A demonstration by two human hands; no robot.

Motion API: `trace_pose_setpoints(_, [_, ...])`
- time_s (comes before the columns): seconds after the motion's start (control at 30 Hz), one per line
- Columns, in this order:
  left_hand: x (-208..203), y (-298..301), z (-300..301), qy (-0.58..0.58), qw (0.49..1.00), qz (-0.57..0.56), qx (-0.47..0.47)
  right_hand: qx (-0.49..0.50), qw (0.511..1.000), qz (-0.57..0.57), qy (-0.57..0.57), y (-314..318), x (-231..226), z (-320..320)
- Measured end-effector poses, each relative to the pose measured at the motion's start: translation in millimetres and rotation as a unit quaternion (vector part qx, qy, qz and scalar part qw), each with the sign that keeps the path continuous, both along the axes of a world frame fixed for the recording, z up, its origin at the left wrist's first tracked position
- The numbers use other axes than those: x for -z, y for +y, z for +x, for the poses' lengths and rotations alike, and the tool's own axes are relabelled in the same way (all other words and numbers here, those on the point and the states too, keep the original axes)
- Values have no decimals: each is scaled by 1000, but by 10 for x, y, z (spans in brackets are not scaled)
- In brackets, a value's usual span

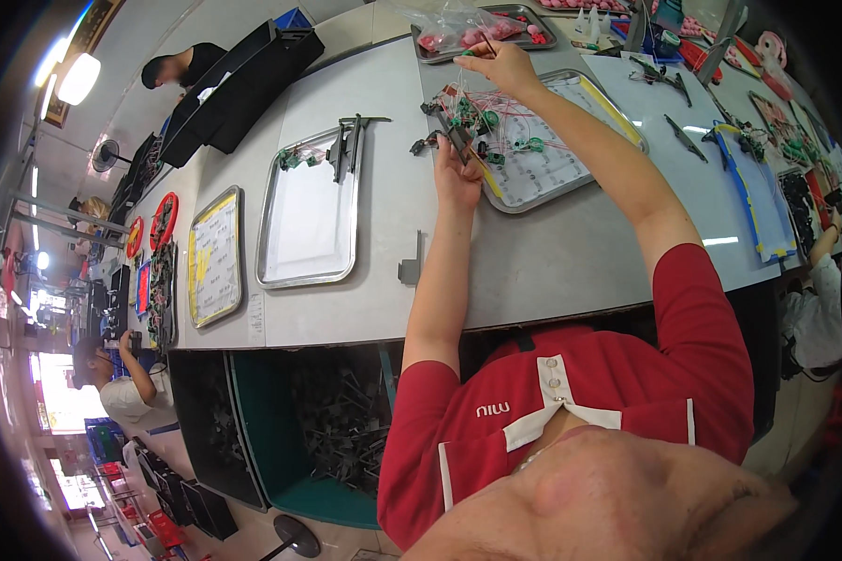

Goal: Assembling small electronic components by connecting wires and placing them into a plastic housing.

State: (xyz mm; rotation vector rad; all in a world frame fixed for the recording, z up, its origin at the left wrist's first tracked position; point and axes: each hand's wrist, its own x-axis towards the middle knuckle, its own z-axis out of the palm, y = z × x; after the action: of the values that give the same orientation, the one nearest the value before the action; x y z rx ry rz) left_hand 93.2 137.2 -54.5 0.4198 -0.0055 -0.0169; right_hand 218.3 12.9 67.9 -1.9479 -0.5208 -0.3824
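Workshop floor, other people at benches off to the left and right; pale table [346, 313] across the middle, trays on it. Left hand [459, 179] near the left edge of the patterned tray [533, 203], thumb and fingers closed round a dark grey plastic piece [460, 140]. That piece sits off the table surface, by the tray's left edge, in a tangle of green boards [488, 120] and thin red wires [526, 129]. Right hand [509, 71] is up near the table's far edge, fingertips pinched together, apparently on a small green bit [463, 55]; too small to say what. Progress, my judgement: one piece in hand, part-way, wires loose and spread over the tray, so fitting looks unfinished; can't tell which joins are made. Paper-lined tray [306, 281] to the left has grey bars [341, 154] and wired boards at its far end, possibly a similar set; more grey parts [341, 421] fill the bin [253, 439] below the near edge, seemingly unworked. Loose grey bracket [410, 271] lies left of the forearm. Held piece: long axis slants, one end toward the far edge and a little left, other toward the palm.
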Motion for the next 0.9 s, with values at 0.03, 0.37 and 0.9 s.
trace_pose_setpoints(0.03, [2, -24, 7, 7, 1000, -6, 7, -6, 1000, 15, -2, -21, 8, 6])
trace_pose_setpoints(0.37, [-3, -56, -64, 31, 999, 7, 2, 12, 996, 88, -18, -130, -12, -18])
trace_pose_setpoints(0.9, [-13, -62, -89, 64, 997, 31, -23, 4, 998, 57, 40, -428, -84, -248])
